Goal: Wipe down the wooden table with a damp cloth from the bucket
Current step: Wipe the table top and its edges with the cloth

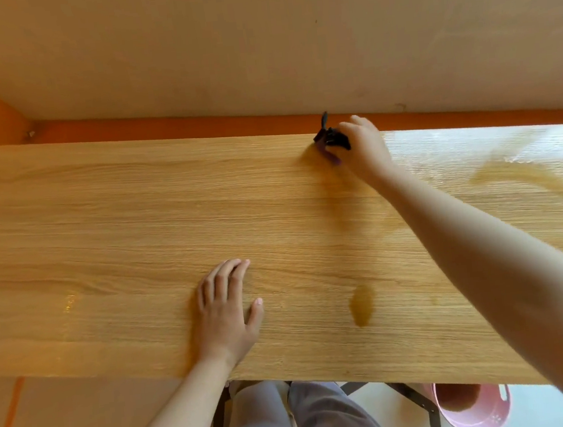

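Note:
The wooden table (118, 211) fills most of the head view. My right hand (364, 145) reaches to the table's far edge and grips a bunched dark cloth (331, 139), pressing it on the wood. My left hand (226, 313) lies flat on the tabletop near the front edge, fingers spread. A wet sheen covers the table's far right part (473, 153), and a small puddle (363, 305) sits near the front. The pink bucket (478, 414) stands on the floor under the table's front right corner.
A pale wall with an orange strip (196, 125) runs right behind the table's far edge. My legs in grey trousers (293, 418) stand at the front edge, beside the table's dark metal frame (418, 403).

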Action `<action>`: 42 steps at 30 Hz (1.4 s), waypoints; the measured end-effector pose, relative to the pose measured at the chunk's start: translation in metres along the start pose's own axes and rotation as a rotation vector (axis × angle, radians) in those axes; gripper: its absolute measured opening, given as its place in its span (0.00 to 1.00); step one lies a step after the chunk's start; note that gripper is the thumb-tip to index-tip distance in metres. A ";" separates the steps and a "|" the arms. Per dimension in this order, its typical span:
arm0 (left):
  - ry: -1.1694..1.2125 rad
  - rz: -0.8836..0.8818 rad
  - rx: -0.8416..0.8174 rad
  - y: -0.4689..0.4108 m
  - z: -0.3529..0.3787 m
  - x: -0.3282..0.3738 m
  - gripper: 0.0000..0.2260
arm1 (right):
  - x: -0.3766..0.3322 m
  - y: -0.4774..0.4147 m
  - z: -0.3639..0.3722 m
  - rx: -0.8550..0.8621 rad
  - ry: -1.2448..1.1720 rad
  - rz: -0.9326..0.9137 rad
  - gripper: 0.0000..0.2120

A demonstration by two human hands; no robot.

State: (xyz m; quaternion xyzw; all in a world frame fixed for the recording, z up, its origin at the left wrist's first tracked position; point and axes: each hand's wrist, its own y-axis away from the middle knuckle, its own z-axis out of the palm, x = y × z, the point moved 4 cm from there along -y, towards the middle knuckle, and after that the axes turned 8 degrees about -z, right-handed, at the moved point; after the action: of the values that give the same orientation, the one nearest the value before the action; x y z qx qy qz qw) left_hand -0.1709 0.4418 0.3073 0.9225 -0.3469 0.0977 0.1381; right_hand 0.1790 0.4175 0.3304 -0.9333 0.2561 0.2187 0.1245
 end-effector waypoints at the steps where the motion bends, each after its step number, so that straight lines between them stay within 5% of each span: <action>1: 0.000 -0.002 0.000 0.000 0.000 0.000 0.27 | 0.008 -0.006 -0.006 0.002 0.025 0.002 0.11; 6: 0.002 0.000 -0.004 0.000 0.001 -0.001 0.27 | 0.044 -0.014 -0.027 0.040 0.104 0.085 0.11; 20: 0.023 0.020 0.023 0.001 0.000 0.000 0.27 | -0.016 0.119 -0.019 -0.396 -0.029 -0.377 0.14; 28: 0.011 0.012 0.020 0.000 0.001 -0.001 0.27 | 0.030 -0.006 -0.019 -0.079 0.087 -0.117 0.14; 32: -0.007 0.019 0.026 0.002 0.001 -0.002 0.27 | 0.027 -0.012 -0.020 -0.066 0.056 -0.050 0.15; 42: -0.013 0.027 0.037 0.002 0.001 -0.001 0.27 | -0.046 0.211 -0.010 -0.277 -0.073 -0.253 0.16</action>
State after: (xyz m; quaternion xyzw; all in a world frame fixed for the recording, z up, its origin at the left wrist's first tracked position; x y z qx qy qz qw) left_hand -0.1730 0.4407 0.3065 0.9208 -0.3584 0.0998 0.1176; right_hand 0.0342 0.2572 0.3355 -0.9577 0.0993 0.2683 0.0306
